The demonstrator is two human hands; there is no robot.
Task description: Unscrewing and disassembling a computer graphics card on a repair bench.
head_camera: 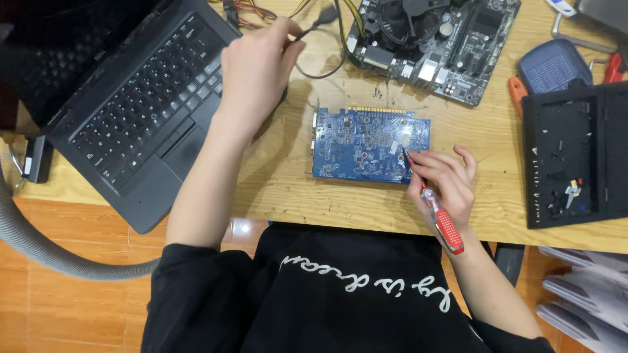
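Note:
A blue circuit card (366,145) lies flat on the wooden table (294,189), gold edge contacts facing away from me. My right hand (445,183) grips a red-handled screwdriver (443,223), its tip resting on the card's right side. My left hand (256,65) reaches to the far side of the table and pinches a black cable (320,19) near a bundle of coloured wires. It hovers beside the laptop's corner.
A black laptop (140,104) sits open at the left. A motherboard with a fan (435,36) lies at the far middle. A black parts tray (575,157) and blue case (553,65) are at the right. A grey hose (39,242) hangs lower left.

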